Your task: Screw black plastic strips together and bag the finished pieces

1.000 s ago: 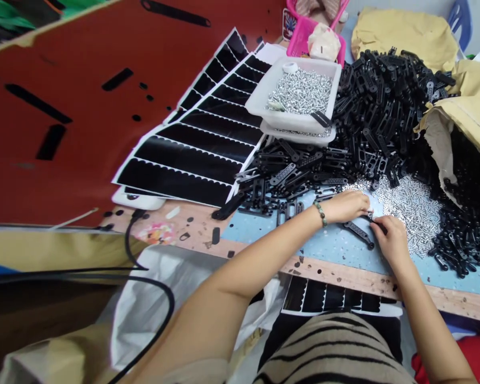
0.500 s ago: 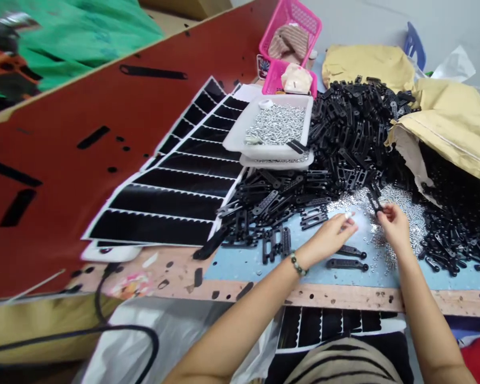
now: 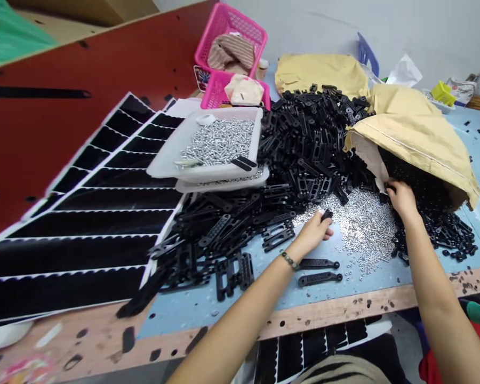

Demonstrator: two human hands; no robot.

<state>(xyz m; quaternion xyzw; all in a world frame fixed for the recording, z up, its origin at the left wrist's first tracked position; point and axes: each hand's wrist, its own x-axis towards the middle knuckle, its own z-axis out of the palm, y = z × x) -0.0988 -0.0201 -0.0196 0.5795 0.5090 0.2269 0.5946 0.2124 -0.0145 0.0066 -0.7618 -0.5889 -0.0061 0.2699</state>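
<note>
My left hand (image 3: 315, 229) is closed on a small black plastic part (image 3: 327, 215), held above the blue mat beside loose silver screws (image 3: 366, 224). Most of that part is hidden by my fingers. On the right, my right hand (image 3: 402, 200) reaches to the torn mouth of a yellow paper sack (image 3: 420, 136), fingers curled at its edge among small black parts (image 3: 450, 232). What those fingers pinch, if anything, is too small to make out. Two long black arm-shaped pieces (image 3: 320, 278) lie on the mat below my left hand.
A large heap of black slotted parts (image 3: 304, 128) covers the middle of the table. Left of it stands a white tub (image 3: 164, 160) of screws, with black sticker sheets (image 3: 104, 200) beyond. Pink baskets (image 3: 202, 50) stand at the back. A red board (image 3: 104, 69) borders the left side.
The view has turned to the right. My right hand has gone from above the screws to the sack's mouth. The black part now shows in my left hand; earlier my right hand held one.
</note>
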